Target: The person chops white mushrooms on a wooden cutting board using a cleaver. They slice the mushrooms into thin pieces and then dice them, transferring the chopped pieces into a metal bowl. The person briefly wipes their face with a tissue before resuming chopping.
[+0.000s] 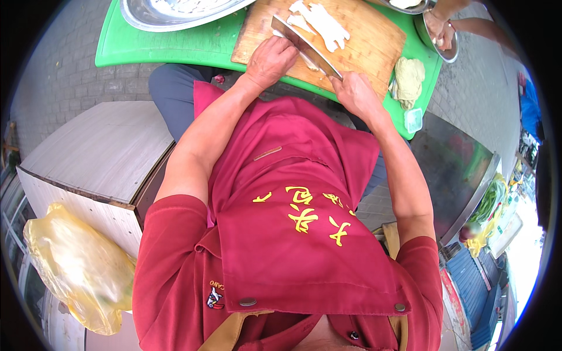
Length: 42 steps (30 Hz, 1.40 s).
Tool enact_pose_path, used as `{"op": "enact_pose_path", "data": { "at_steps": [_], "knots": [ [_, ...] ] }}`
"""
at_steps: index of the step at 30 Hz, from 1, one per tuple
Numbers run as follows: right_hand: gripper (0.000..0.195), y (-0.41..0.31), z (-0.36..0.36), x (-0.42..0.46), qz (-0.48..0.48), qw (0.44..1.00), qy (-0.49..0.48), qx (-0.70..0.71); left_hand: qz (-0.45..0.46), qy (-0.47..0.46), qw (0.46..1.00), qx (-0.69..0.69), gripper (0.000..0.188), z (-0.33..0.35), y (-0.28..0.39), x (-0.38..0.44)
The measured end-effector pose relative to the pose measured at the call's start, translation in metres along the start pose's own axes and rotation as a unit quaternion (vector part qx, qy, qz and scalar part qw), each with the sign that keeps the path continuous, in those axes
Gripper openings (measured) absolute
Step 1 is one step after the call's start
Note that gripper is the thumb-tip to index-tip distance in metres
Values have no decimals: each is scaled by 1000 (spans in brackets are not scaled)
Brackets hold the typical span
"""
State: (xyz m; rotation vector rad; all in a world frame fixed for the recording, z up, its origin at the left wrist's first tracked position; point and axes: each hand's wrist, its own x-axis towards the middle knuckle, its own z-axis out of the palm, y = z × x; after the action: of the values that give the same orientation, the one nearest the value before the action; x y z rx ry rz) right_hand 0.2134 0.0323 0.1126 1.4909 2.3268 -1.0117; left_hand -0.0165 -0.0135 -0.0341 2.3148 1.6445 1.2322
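Observation:
My right hand (358,93) grips the handle end of a cleaver (308,49), whose long blade slants up and left across a wooden cutting board (373,35). Beside the blade, the curled fingers of my left hand (272,60) press on a white food piece (277,34), mostly hidden under them. Close to the near side of the blade lies a thin pale sliver (310,62). Beyond the cleaver, several white cut strips (325,24) rest in a loose pile on the board.
The board stands on a green table (175,46). A large metal basin (189,22) holds white pieces at left. To the right are a crumpled cloth (409,79), a small clear plastic box (413,120) and another person's hands (441,33) in a metal bowl (451,53).

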Motion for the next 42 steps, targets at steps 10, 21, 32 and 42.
{"op": "enact_pose_path", "data": {
  "at_steps": [10,21,32,42],
  "knots": [
    [36,15,28,21,-18,999,33,-21,5,-7,1000,6,19,-1,-1,4],
    [21,16,36,4,-64,976,179,-105,-51,2,996,73,37,27,14,24],
    [12,14,23,-6,-108,955,233,-151,-124,38,991,29,33,26,21,28],
    [27,-13,9,-30,-82,974,194,78,-452,62,504,-734,80,-10,22,56]
  ]
}}
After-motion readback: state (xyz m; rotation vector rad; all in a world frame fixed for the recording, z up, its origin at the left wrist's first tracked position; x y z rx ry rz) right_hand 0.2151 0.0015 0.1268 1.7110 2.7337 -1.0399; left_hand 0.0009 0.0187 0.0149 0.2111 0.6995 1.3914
